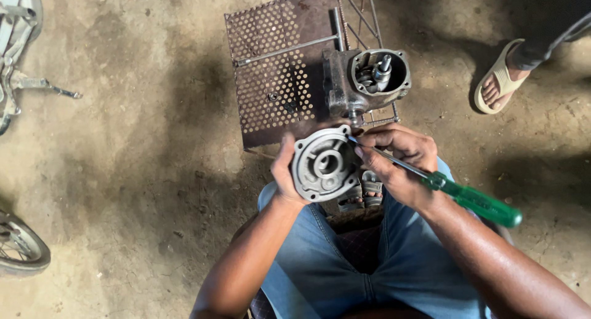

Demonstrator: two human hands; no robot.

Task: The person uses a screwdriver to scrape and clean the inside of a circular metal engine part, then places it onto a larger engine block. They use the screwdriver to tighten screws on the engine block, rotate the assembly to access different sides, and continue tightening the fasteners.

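Round cast-metal cover plate [324, 164] gripped at its left edge by the left hand [284, 171], inner face upward, just below the open gear housing [368, 79]. Green-handled screwdriver [455, 193] clasped in the closed right hand [400, 162], tip touching the cover's upper right rim. Housing seated on a rusted perforated metal stand [274, 73]. Sandalled foot of another person [500, 79] well right of the housing, on the dirt floor [123, 190].

A rusty perforated metal stand [271, 79] carries a grey machine housing [366, 79] and a T-handled rod [289, 48]. On the dirt floor [141, 171], a sandalled foot [500, 79]; possibly bicycle wheels [21, 248] at left.
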